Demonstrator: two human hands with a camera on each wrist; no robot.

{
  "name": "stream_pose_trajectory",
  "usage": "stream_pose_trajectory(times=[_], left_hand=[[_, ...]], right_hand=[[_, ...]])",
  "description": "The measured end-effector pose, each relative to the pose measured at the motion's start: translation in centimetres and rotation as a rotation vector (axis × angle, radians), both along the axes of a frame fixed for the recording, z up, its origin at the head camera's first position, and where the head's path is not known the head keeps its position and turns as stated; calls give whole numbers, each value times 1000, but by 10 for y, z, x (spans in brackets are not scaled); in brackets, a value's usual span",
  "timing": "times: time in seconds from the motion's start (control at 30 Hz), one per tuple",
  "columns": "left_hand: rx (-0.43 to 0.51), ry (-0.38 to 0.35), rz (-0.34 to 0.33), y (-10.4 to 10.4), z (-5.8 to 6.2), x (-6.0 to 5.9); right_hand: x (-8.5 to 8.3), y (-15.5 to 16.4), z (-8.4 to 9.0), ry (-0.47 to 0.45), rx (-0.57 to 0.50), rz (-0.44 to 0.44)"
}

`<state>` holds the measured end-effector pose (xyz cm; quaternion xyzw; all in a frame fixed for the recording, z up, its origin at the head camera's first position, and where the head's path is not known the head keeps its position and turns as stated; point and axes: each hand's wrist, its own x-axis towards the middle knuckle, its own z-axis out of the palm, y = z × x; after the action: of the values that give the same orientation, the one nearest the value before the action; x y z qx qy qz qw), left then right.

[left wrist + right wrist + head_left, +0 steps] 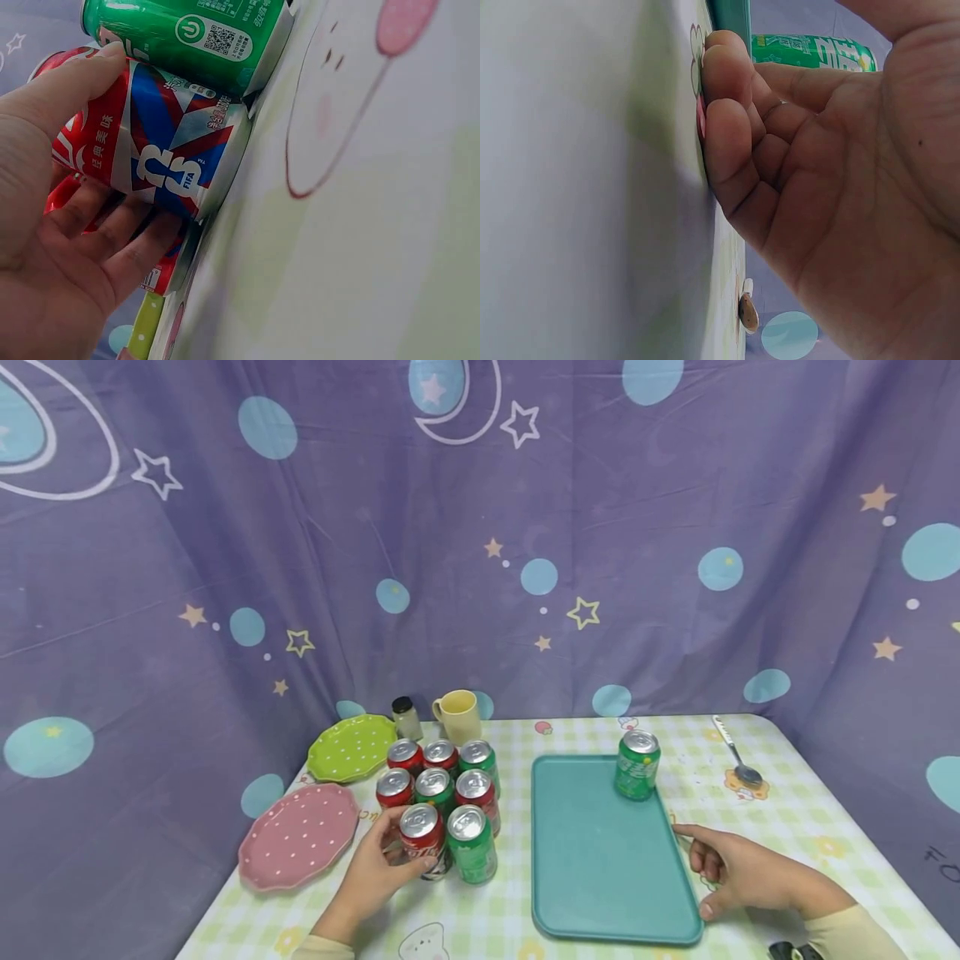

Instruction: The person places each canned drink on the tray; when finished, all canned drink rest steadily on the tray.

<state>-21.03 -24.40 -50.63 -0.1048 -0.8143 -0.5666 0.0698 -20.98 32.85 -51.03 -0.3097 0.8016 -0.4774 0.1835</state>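
Note:
My left hand [378, 867] holds a red cola can [422, 835], thumb on its near side and fingers around the far side. In the left wrist view this cola can [161, 139] shows red, blue and white print and stands beside a green soda can [199, 37]. Several more red and green cans are grouped behind it, among them another green can [471, 852]. At the right edge of a teal tray [607, 860] is my right hand [742, 872], index finger and thumb by the rim, other fingers bent. A single green can [637, 768] stands at the tray's far right corner.
A pink dotted plate [300, 837] and a green dotted plate [351, 747] lie left of the cans. Behind the cans stand a black-lidded jar [407, 721] and a yellow mug [460, 718]. A spoon [738, 756] lies at the back right of the checked tablecloth [810, 827].

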Motion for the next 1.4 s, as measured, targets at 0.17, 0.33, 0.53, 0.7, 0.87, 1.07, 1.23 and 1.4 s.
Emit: stream_pose_trajectory(times=[0.17,0.33,0.53,0.7,0.87,1.07,1.23,1.4], left_hand=[[-8,-21,21,2,0,0],[13,-29,11,4,0,1],[31,4,13,6,-3,0],[27,32,19,7,-5,0],[42,26,33,7,-3,1],[43,33,77,6,-2,1],[67,86,115,3,5,3],[114,152,173,-1,23,8]], right_hand=[[0,0,0,-14,5,-8],[-1,2,-2,-14,14,-9],[-1,2,0,-15,12,-9],[0,1,1,-13,17,-11],[-1,1,-1,-13,17,-9],[0,3,-1,-21,7,-5],[1,3,0,-17,5,-6],[0,3,-1,1,-16,16]])
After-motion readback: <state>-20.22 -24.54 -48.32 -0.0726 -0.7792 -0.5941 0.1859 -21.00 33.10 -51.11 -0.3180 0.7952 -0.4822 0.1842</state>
